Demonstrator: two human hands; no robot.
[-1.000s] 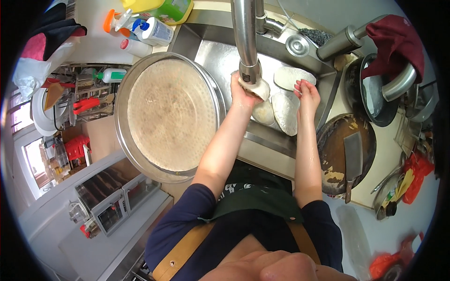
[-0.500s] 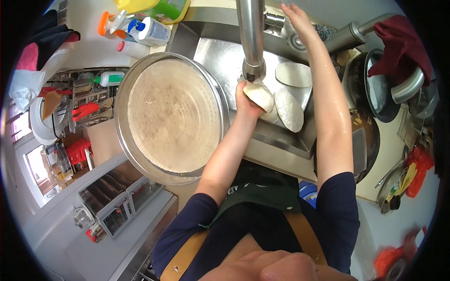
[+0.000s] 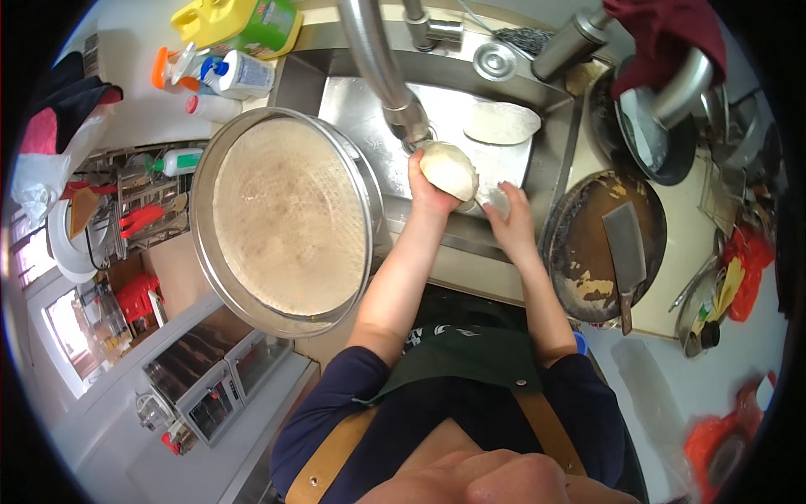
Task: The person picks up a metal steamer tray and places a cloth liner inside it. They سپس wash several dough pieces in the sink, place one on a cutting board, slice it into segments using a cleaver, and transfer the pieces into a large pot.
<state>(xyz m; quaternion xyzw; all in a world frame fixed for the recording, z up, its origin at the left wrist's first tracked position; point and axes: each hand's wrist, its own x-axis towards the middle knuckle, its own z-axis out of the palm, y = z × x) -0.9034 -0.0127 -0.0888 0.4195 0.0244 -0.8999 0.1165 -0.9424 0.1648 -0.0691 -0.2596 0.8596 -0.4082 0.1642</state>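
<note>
My left hand (image 3: 430, 191) is closed around a smooth, creamy-white, rounded oval piece (image 3: 447, 170), held tilted just below the faucet mouth (image 3: 407, 123). What kind of food or object it is, I cannot make out. A second edge shows along its lower right side, perhaps another piece stacked with it. My right hand (image 3: 510, 225) is beside it on the right, fingers spread and slightly bent, with nothing visible in them. Further back, a flat white oval piece (image 3: 502, 123) lies on the bottom of the steel sink (image 3: 550, 139).
Left of the sink stands a large round steel pan (image 3: 372, 189) with a pale perforated liner. Right of it, a cleaver (image 3: 625, 244) lies across a dark, worn round board or pan (image 3: 579, 269). Bottles (image 3: 249, 76) crowd the back left corner. A maroon cloth (image 3: 663, 34) hangs at back right.
My right hand has come back from the tap area to beside the held piece. The oval that lay right of my left hand no longer shows on the sink bottom. The view has shifted.
</note>
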